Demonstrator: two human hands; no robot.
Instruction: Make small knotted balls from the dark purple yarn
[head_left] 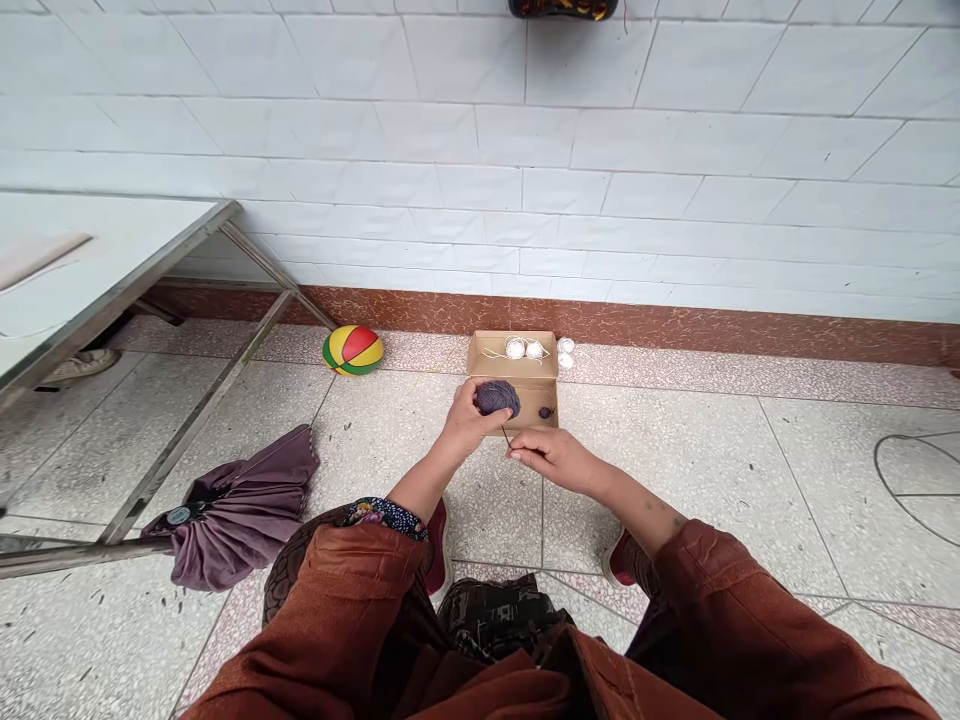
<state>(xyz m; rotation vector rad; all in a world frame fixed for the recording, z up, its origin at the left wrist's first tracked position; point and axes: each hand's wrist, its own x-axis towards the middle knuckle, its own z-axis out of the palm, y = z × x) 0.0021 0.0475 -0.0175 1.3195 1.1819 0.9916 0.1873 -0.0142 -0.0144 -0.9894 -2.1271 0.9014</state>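
Grey-purple yarn makes up the ball [498, 398] that the left hand [471, 415] holds, its thumb and fingers curled around it above the near half of an open cardboard box [527, 402]. The right hand [551, 458] is closed in a pinch, thumb against forefinger, on a thin dark strand [506, 437] just below the ball.

The box sits on the speckled floor [675, 450]. Its far half contains two white balls [515, 348] with loose ends, its near half a small dark ball [545, 412]; more white balls [565, 346] lie just outside its right edge. Farther left, a red, yellow and green ball [352, 350] rests near the brown skirting [420, 308]. A purple umbrella [247, 510], partly folded, lies by the metal frame of a bench [135, 225]. A thin wire loop [907, 490] is well apart on the right.

The hands and the yarn ball cover part of the near half of the box, and some of the left fingers are hidden behind the ball. The bench is cut off at the left edge, and a pale shoe [86, 365] shows only partly beneath it. At the top edge, a black object [562, 8] is cropped too much to identify. Whether the yarn ball touches the box is hard to tell.
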